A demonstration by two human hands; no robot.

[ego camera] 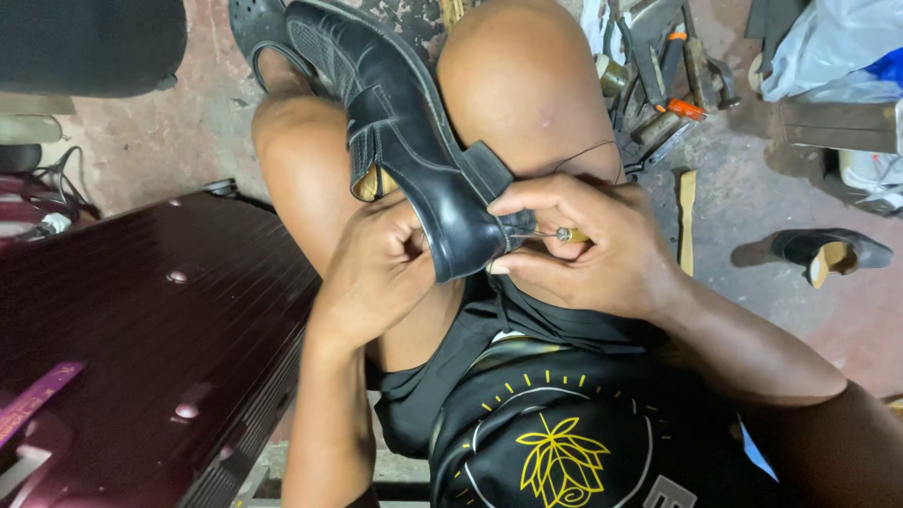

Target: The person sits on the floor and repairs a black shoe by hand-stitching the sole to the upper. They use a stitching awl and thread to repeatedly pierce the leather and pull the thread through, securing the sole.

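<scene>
two hands at frame centre: left hand (376, 268) clamps the shoe (404, 132) heel against the knees; right hand (583, 245) pinches what looks like an awl (562, 234). stiff leather, likely slippery; hold the heel.

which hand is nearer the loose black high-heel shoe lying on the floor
Right. The right hand, pushing an awl at the black leather shoe, sits closer to the black high-heel shoe; the left hand is farther.

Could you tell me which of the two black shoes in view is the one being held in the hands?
It is the black shoe lying across the knees, gripped by both hands. The other shoe lies untouched on the floor at the right.
</scene>
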